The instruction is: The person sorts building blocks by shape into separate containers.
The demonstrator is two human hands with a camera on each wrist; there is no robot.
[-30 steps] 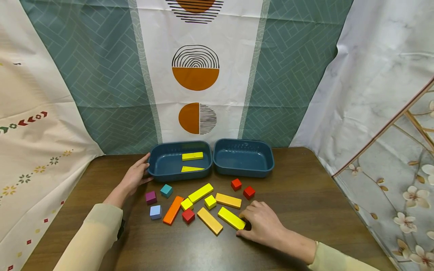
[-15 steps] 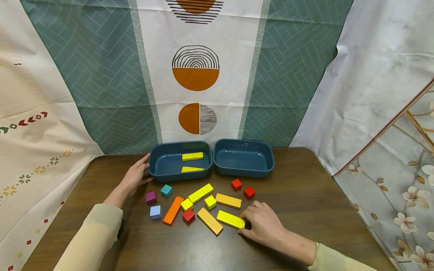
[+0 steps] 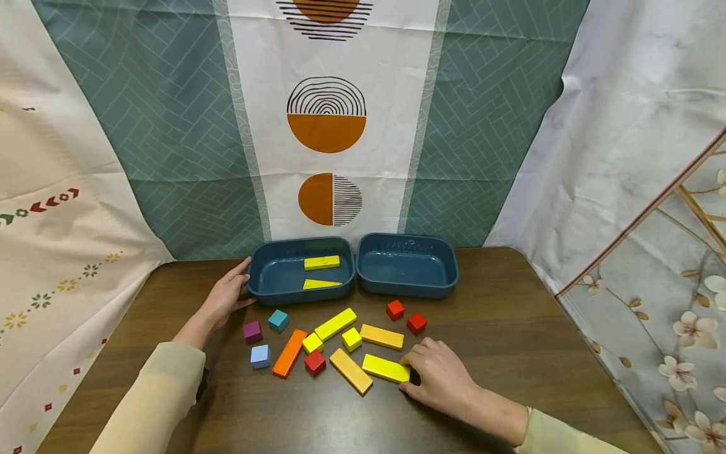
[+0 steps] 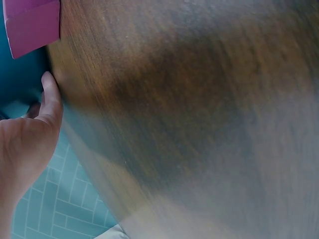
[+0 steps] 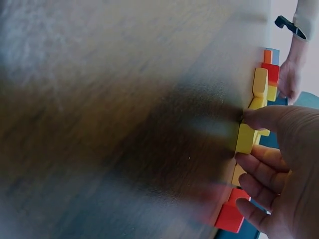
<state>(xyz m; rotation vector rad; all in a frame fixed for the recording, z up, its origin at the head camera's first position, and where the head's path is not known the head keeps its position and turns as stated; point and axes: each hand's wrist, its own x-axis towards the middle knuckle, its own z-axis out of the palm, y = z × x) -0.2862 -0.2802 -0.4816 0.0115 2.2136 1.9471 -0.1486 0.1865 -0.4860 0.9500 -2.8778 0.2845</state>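
Observation:
My right hand (image 3: 439,373) pinches the right end of a long yellow block (image 3: 384,367) between thumb and fingers, and the block lies flat at the table. In the right wrist view the thumb is on one side of that yellow block (image 5: 244,139) and the fingertips on the other. My left hand (image 3: 222,299) rests against the left end of a dark blue tray (image 3: 300,296), its fingers fairly straight along the wall. Two yellow pieces, one a rectangular block (image 3: 321,262) and one wedge-shaped piece (image 3: 321,284), lie in this tray.
A second dark blue tray (image 3: 406,289) stands right beside the first. Between the hands lie several blocks: an orange block (image 3: 290,353), tan blocks such as this one (image 3: 351,371), a yellow block (image 3: 336,323), and red, yellow, teal, purple and light blue cubes. A patterned cloth (image 3: 329,214) hangs behind.
Between the first and second frames the held yellow block turned slightly, its left end swinging nearer me, and the right hand shifted a little right. The left hand stays put.

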